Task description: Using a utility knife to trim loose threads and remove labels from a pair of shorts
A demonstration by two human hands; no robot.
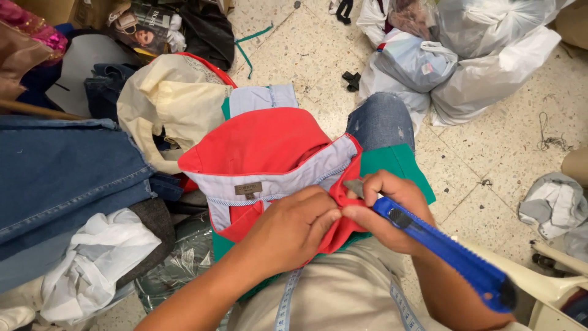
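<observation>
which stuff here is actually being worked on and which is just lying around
In hand:
red garment, pinched by the left hand
blue utility knife, in the right hand

Lying about:
denim pile
white plastic bags
cream cloth bag
white cloth

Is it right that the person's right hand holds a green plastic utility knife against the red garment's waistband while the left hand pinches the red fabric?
Not quite: the plastic utility knife is blue, not green. The head view shows the right hand holding it with the blade at the red garment's waistband, while the left hand pinches the red fabric beside it.
</observation>
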